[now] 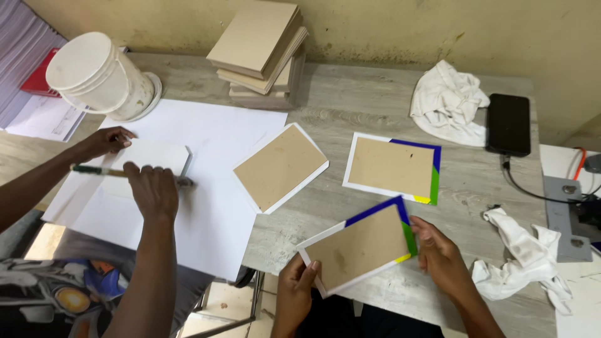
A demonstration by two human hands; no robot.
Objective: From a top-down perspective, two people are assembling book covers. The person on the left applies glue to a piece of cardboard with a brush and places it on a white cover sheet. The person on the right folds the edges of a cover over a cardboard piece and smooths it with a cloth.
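My left hand (299,281) and right hand (440,253) pinch the wrapped board (358,245) in their fingers, nearest me; two more boards (393,168) beyond it lie done (the board stack (260,50) waits unwrapped).

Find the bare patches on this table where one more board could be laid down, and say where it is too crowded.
Bare grey table lies between the board stack and the white cloth. Another patch lies between the bordered board and the phone. It is crowded lower down, where the left hand and right hand hold a board, and where a co-worker's hands work on white sheets.
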